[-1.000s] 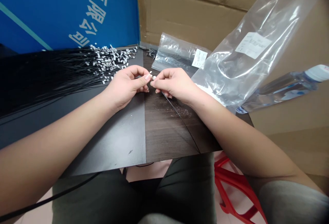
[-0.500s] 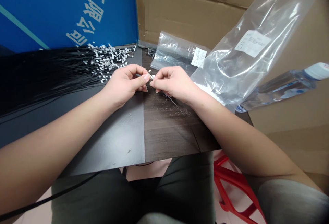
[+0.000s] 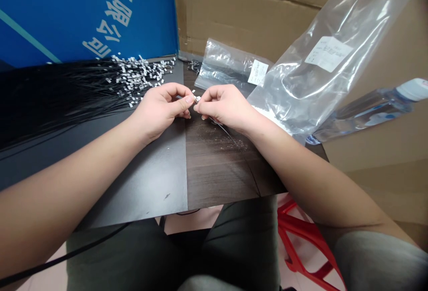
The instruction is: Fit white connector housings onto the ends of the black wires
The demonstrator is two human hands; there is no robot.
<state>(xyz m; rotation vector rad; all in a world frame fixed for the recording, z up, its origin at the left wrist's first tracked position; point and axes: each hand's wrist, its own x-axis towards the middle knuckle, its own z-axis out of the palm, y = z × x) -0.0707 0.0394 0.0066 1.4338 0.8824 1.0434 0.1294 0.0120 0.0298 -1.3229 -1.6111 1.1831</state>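
Dark wood-grain tabletop lies before you, a thin black wire crossing it to your right hand, which pinches it while your left hand closes its fingertips on a small white piece between both hands. That one seems unfinished; beyond, leftward, lies a heap of black wires with white tips, whether done or waiting you cannot tell. Against a second ago, your pinch matches, but the wire bows more.
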